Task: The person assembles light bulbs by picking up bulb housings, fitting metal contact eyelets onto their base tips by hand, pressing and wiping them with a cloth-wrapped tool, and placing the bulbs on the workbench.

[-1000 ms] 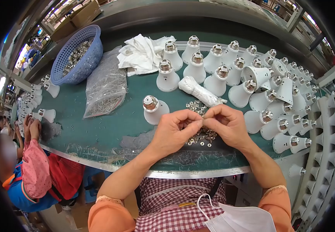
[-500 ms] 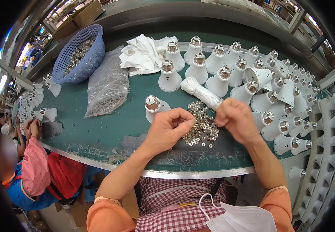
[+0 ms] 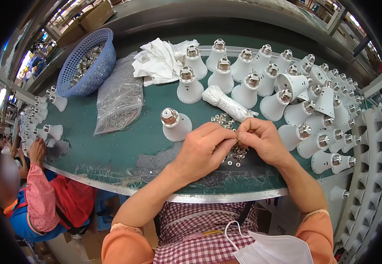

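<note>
My left hand (image 3: 206, 149) and my right hand (image 3: 261, 138) meet fingertip to fingertip above a pile of small metal caps (image 3: 236, 157). Both are closed in a pinch; whatever they hold is too small to make out. Left of the pile a white bulb housing (image 3: 177, 127) stands upright with its metal screw base on top, close to my left hand. Behind the pile lies a rolled white cloth bundle (image 3: 228, 104). More white bulb housings (image 3: 245, 91) stand behind it and to the right, some of them tilted.
A blue basket (image 3: 107, 57) of metal parts, a clear bag of pins (image 3: 119, 99) and a white cloth (image 3: 158, 61) lie at the back left. A co-worker's hand (image 3: 37, 151) is near other housings at the far left. Stacked white trays (image 3: 367, 176) stand at the right.
My right hand has come back left from beside the pile to touch my left hand, which has shifted right. The co-worker's hand has risen slightly.
</note>
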`<state>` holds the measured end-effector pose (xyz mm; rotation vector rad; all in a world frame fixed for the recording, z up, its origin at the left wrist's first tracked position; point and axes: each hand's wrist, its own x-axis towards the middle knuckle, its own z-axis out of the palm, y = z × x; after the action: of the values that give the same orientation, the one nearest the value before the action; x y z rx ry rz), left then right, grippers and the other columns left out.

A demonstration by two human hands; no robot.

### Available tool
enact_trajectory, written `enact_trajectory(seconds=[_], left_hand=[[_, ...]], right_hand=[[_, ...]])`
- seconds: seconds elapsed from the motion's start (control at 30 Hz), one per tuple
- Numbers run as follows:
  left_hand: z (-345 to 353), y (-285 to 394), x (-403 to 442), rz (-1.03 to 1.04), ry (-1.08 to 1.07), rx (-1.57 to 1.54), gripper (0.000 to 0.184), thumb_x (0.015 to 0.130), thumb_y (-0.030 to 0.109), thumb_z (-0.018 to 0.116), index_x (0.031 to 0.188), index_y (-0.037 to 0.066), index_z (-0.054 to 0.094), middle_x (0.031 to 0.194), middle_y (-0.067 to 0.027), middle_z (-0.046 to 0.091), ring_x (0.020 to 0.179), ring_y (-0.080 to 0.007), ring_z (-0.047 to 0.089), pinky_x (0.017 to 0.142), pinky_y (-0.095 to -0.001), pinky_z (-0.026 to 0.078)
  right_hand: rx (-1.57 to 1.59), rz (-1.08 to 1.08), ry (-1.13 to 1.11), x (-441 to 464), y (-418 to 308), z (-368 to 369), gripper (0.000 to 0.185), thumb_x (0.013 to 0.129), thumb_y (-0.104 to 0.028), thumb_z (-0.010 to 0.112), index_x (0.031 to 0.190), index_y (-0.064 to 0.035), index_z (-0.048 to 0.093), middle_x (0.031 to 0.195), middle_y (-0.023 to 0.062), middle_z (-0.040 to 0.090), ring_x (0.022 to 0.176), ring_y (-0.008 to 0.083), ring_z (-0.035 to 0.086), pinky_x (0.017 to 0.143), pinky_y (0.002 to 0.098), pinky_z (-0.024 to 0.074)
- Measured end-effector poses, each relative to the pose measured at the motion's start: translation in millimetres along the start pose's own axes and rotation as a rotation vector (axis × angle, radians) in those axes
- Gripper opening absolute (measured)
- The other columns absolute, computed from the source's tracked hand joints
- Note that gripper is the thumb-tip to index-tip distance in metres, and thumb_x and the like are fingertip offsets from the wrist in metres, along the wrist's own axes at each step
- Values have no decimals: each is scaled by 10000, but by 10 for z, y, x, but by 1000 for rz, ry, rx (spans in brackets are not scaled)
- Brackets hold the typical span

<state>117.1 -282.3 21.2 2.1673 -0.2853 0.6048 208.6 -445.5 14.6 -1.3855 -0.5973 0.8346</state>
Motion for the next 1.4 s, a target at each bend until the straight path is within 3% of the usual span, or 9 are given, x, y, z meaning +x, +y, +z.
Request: enact_trajectory(seconds=[0.17,0.4,0.47,0.6,0.7,0.77,0.87,1.07,1.4], left_hand=[[-31,31,-13,-89,-26,-149,128,723,4,679,845,8,640,737,-81,605,619,-152,585,543,-250,466],[-2,-62,-41,-53,13,-46,127,724,5,681,843,6,637,737,-81,608,618,-148,584,545,-246,463],[22,-50,-42,-70,25,-135,96,731,25,655,815,13,609,731,-105,586,654,-240,570,564,-332,451],[-7,-72,-36,-75,14,-85,96,733,23,650,818,10,608,736,-110,586,661,-248,571,570,-331,453],[-29,-75,-23,-124,-2,-82,89,753,28,641,828,-1,603,742,-108,588,635,-220,577,557,-305,456],[-32,-72,-19,-190,23,-140,84,766,25,649,839,-8,623,733,-64,606,611,-124,554,553,-239,435],[-38,-64,-18,-209,-7,-145,80,771,26,645,837,-11,619,734,-58,606,615,-119,547,561,-240,434],[-15,-74,-23,-199,-7,-145,76,770,21,643,835,-9,618,732,-61,604,618,-118,548,561,-236,434],[50,-66,-26,-129,86,-75,89,732,-1,636,806,-7,587,709,-80,567,564,-168,546,507,-279,437]], right_hand=[[37,-14,70,25,45,-3,87,850,-97,566,816,-17,568,718,-47,522,630,9,436,552,166,345],[0,-30,52,27,78,3,101,852,-110,583,835,-11,573,732,-45,528,641,4,439,557,164,350],[26,-35,61,21,72,12,112,858,-119,588,839,-10,574,740,-41,534,648,5,444,565,164,357],[-9,-32,42,28,92,13,117,868,-117,581,851,-1,573,757,-41,538,654,9,451,572,170,374],[-25,-98,127,25,93,73,98,840,-87,609,876,3,592,752,-19,555,637,30,475,565,176,387],[-582,-426,162,16,66,71,110,792,-49,645,892,-12,619,758,24,582,622,75,525,561,205,421],[-671,-514,218,18,81,62,142,747,-33,671,885,-34,639,768,69,594,637,139,567,569,249,450],[-805,-714,240,45,60,40,145,698,-8,676,836,-27,637,734,76,594,672,215,575,584,300,466],[-855,-758,329,42,46,117,127,676,16,663,790,-16,618,700,77,572,636,228,552,561,319,454]])
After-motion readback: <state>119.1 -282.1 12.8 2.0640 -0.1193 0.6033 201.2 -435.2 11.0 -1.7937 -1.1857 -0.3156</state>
